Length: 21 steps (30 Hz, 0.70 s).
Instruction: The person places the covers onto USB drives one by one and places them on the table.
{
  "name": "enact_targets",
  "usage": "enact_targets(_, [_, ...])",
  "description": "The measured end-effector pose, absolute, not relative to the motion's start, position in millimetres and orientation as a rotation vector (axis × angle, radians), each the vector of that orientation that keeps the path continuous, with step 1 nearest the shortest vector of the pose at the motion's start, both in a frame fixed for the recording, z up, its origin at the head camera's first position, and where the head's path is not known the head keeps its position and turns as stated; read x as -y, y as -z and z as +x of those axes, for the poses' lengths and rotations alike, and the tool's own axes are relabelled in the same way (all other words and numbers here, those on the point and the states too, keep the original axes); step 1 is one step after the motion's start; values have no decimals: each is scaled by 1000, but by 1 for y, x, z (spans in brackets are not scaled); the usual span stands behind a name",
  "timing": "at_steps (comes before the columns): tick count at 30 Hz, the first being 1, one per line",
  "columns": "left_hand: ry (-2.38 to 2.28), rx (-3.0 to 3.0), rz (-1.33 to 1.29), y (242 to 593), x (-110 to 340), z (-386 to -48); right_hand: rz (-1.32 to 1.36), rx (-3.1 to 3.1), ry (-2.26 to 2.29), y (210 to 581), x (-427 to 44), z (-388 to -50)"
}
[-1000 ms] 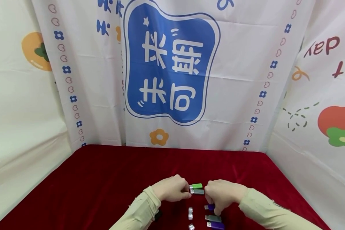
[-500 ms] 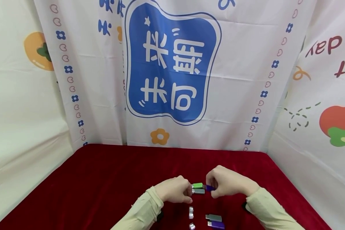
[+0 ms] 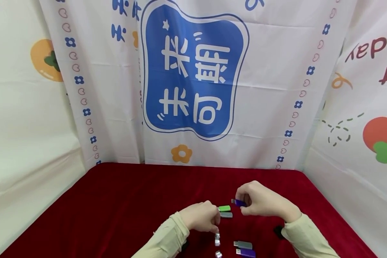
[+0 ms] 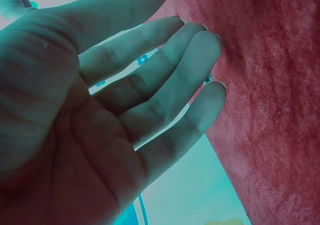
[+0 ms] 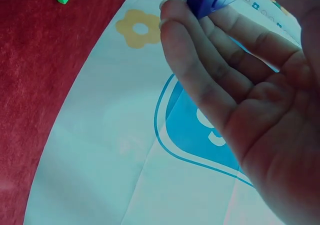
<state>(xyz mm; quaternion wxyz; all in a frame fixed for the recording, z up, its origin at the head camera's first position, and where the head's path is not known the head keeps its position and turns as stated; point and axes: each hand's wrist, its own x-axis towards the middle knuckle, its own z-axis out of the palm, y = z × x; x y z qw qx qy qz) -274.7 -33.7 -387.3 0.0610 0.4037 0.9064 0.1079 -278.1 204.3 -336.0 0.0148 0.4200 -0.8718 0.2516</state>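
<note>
The purple stick [image 3: 240, 203] is now shifted away from the green stick [image 3: 225, 208], toward the red surface's [image 3: 142, 193] far edge.
Nearest, a second purple stick [image 3: 246, 253] is laid beside a gray stick [image 3: 244, 245], silver caps [image 3: 217, 242] at their left. The caps are neared by the left hand [image 3: 201, 216], loosely bent, nothing held. Beyond, the shifted stick is pinched by the right hand [image 3: 265, 201], nearer the right edge.

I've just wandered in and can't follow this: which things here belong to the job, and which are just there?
Probably the job:
purple USB stick, in the right hand
small shiny pieces, near the left hand
green stick
two grey sticks
other purple stick

Just there:
red cloth
printed curtain
</note>
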Motion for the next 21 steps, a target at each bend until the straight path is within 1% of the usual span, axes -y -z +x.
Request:
enact_targets(9, [-356,-2711,1268,386,33,-274,1336,2665,-817,331,-208,-278])
enact_targets(21, [-360,-2646,1373,390,27,-271,1354,2655,-832,334,-206,-275])
